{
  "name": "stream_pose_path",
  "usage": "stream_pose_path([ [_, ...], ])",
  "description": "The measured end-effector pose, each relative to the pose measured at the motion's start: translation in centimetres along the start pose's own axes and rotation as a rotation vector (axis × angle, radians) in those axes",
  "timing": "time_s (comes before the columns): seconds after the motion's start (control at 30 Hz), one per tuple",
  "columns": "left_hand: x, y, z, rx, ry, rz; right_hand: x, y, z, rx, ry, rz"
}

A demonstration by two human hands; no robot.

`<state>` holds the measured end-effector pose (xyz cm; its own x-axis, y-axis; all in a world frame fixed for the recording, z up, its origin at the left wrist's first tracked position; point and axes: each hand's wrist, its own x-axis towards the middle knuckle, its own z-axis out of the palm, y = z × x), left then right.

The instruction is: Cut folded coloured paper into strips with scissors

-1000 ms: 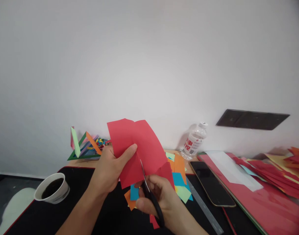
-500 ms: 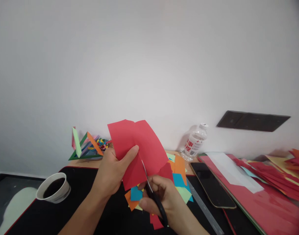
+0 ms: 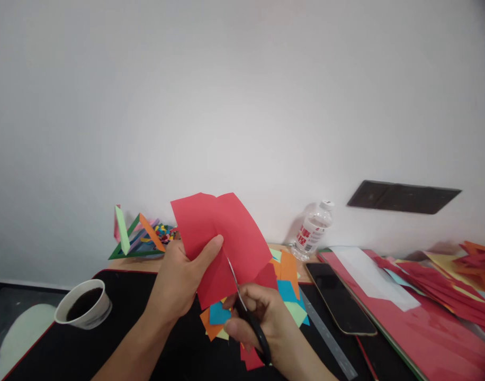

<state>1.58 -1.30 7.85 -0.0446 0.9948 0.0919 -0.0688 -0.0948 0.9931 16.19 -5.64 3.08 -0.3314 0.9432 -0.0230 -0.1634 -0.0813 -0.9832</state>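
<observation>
My left hand (image 3: 179, 278) pinches a red sheet of paper (image 3: 222, 238) and holds it up above the black desk mat (image 3: 68, 349), thumb on its front. My right hand (image 3: 262, 320) grips black-handled scissors (image 3: 248, 317), whose blades reach up into the paper's lower edge along a cut line. Under both hands lies a heap of orange, blue and light green paper scraps (image 3: 288, 293).
A white paper cup of dark liquid (image 3: 83, 304) stands at the left. Folded paper shapes (image 3: 137, 238) sit by the wall. A water bottle (image 3: 312, 233), a dark phone (image 3: 340, 299), a ruler (image 3: 330, 338) and red paper sheets (image 3: 425, 312) lie to the right.
The scissors have worked slightly further up into the red paper. The view has shifted a little; both hands stay in nearly the same place.
</observation>
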Motion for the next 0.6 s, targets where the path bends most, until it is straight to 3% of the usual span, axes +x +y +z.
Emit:
stream_pose_path([
  [0.37,-0.2,0.4,0.6,-0.053,-0.019,0.013,0.3,0.6,0.3,0.088,0.094,-0.025],
  [0.6,-0.6,0.1,1.0,-0.084,-0.063,-0.007,0.0,-0.3,0.1,0.031,0.032,-0.028],
])
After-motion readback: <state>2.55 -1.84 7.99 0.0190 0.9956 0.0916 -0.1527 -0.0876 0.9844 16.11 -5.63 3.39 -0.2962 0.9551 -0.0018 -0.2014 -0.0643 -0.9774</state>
